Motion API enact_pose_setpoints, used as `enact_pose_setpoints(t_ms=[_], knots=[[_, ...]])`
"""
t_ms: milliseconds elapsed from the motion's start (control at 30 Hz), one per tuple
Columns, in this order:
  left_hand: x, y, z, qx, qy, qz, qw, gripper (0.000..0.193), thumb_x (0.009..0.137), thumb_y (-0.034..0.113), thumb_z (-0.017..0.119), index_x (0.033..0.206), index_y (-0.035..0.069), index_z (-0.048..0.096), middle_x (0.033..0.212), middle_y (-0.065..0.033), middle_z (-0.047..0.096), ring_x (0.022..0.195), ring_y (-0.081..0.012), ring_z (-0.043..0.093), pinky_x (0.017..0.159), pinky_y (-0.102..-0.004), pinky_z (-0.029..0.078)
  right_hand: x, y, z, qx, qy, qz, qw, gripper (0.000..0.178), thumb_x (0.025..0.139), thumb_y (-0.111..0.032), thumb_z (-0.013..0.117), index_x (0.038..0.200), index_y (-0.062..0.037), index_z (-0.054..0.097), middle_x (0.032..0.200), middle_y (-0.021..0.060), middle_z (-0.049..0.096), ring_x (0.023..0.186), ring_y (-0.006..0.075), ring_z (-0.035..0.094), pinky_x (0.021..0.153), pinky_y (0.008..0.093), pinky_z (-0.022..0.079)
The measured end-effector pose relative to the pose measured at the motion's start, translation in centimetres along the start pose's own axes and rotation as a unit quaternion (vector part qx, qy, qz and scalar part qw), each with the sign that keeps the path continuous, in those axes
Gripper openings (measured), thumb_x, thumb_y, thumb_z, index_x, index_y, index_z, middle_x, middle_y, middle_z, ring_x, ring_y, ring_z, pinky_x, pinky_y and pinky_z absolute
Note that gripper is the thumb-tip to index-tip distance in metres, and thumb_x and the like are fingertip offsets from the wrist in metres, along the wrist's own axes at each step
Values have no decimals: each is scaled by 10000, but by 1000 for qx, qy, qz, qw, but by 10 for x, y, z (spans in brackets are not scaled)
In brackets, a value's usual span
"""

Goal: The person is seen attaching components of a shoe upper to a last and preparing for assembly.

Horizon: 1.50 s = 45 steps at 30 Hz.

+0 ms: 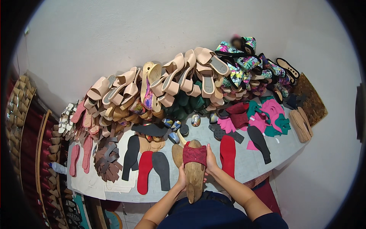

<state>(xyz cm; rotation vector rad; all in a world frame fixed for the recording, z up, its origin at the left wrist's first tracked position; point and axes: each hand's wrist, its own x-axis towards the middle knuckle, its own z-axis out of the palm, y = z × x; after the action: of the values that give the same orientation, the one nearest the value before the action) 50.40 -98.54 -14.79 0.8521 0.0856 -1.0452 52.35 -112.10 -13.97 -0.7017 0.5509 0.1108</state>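
Between my two hands, close to my body at the table's front edge, is a wooden shoe last [195, 181] with a dark red sandal upper [195, 155] wrapped across it. My left hand [182, 176] grips its left side, fingers partly hidden beneath. On the other side my right hand [211, 160] holds the last, its thumb along the edge of the red upper. A second wooden last [177, 154] lies just left of the held one. Red insoles [145, 171] [228, 154] flank my hands, and a grey sole [161, 171] rests beside the left red one.
Beige heeled sandals [173, 68] and patterned sandals [244, 66] are heaped along the wall. Brown straps [108, 158], black soles [259, 145], pink and green cut pieces [272, 114] and stacked tan soles [301, 124] lie on the white table [202, 133]. Racks of lasts [21, 99] stand at left.
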Motion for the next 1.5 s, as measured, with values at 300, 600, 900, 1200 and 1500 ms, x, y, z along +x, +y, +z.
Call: enact_pose_setpoints(t_ms=[300,600,900,1200,1500], knots=[[-2,-5,4,1,68,54,996,805,775,632,104,1164,-13,387,1001,-201,531,845,-317,549,757,-403,448,-18,8,-11,-391,36,-144,908,543,914,-411,256,1106,46,476,943,130,571,810,142,534,738,279,417],[-4,-13,8,0,128,104,986,735,816,598,129,1202,18,364,1072,-162,510,960,-283,521,830,-382,420,-41,19,-27,-309,-196,-258,894,809,830,-194,497,1315,3,-120,1345,179,178,1234,214,218,1001,315,188],[-4,-9,32,26,140,69,987,710,836,587,135,1265,44,293,1207,-155,417,1091,-259,434,921,-356,342,-36,23,-31,-197,-108,-225,948,643,812,-178,526,1296,19,151,1260,138,315,1165,189,324,976,295,244],[19,-32,12,22,137,92,986,656,864,552,160,1282,55,253,1234,-146,377,1121,-239,394,939,-332,317,-34,29,-39,-156,-17,-304,939,608,817,-160,510,1313,-40,180,1276,126,317,1145,195,352,973,279,253],[8,3,49,0,117,8,993,732,820,595,127,1287,48,262,1237,-175,383,1137,-276,391,930,-380,329,-36,-3,-23,-261,-65,-307,913,571,809,-130,526,1307,-39,261,1315,138,299,1184,190,322,984,281,238]])
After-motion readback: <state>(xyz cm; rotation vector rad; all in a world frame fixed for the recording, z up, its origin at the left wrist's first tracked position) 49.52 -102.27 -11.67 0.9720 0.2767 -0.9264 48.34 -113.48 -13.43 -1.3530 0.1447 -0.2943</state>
